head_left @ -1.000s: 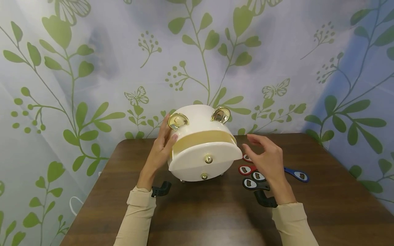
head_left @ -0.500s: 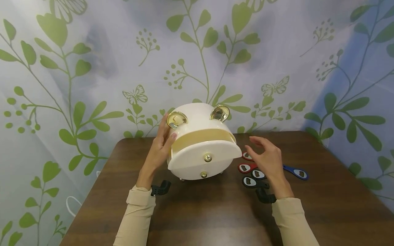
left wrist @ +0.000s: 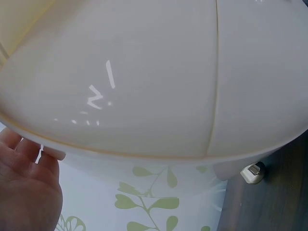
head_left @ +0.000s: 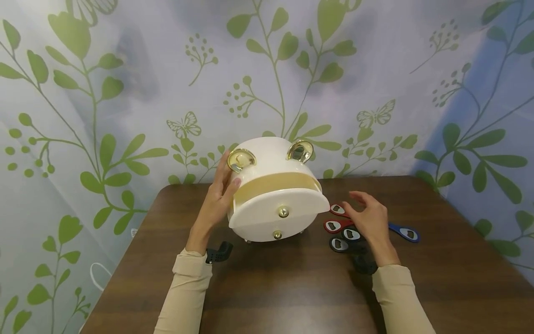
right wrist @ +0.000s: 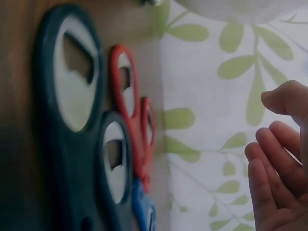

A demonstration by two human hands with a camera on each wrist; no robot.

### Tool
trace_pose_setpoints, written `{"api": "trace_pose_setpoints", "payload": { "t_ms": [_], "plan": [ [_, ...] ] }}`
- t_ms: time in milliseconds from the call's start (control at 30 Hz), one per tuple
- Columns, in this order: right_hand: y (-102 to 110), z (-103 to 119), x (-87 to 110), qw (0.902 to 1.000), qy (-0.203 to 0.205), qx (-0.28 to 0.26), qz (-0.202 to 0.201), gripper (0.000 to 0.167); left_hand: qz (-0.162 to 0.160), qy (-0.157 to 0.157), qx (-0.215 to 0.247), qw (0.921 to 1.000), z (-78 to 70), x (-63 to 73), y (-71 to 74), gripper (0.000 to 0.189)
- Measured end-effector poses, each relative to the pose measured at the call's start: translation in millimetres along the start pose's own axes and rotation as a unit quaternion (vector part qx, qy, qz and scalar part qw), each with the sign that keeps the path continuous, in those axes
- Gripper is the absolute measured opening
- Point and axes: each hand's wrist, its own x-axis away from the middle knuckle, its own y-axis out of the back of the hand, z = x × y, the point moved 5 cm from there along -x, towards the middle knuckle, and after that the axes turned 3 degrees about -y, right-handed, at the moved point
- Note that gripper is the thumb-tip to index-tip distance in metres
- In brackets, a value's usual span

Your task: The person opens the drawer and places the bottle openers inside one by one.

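A white oval drawer box (head_left: 264, 155) with two gold ears and small feet stands on the table. Its upper drawer (head_left: 279, 204), with a gold knob, is pulled partly out; the lower drawer (head_left: 260, 233) is closed. My left hand (head_left: 217, 199) rests along the box's left side, thumb near the front edge. In the left wrist view its fingers (left wrist: 31, 159) touch the side. My right hand (head_left: 371, 220) hovers over several bottle openers, holding nothing. Red openers (head_left: 333, 226), black openers (head_left: 339, 244) and a blue opener (head_left: 406, 233) lie there, partly hidden by the hand.
The brown wooden table (head_left: 292, 287) reaches a leaf-patterned curtain (head_left: 267, 69) at its back edge. A white cable (head_left: 96, 277) hangs beyond the left edge. Black wrist camera mounts (head_left: 219, 253) sit under both wrists.
My right hand has moved slightly right and down, away from the drawer box and closer to the bottle openers. My left hand stays at the side of the box, and the drawer has not moved.
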Motion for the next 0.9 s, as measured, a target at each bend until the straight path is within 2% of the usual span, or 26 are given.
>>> {"api": "trace_pose_setpoints", "payload": {
  "t_ms": [333,733,900],
  "plan": [
    [-5,-25,5.0,0.9975,-0.044,0.037,0.040,0.044,0.002,-0.004,-0.011,0.9999,3.5,1.6,0.8,0.075],
    [-15,-45,3.7,0.9952,-0.058,0.058,0.054,0.042,0.002,-0.006,0.004,1.0000,0.9,0.3,0.4,0.076],
    [-18,-49,4.5,0.9934,-0.054,0.071,0.072,0.045,0.001,-0.005,0.001,1.0000,0.0,1.0,0.4,0.077]
  ]
}}
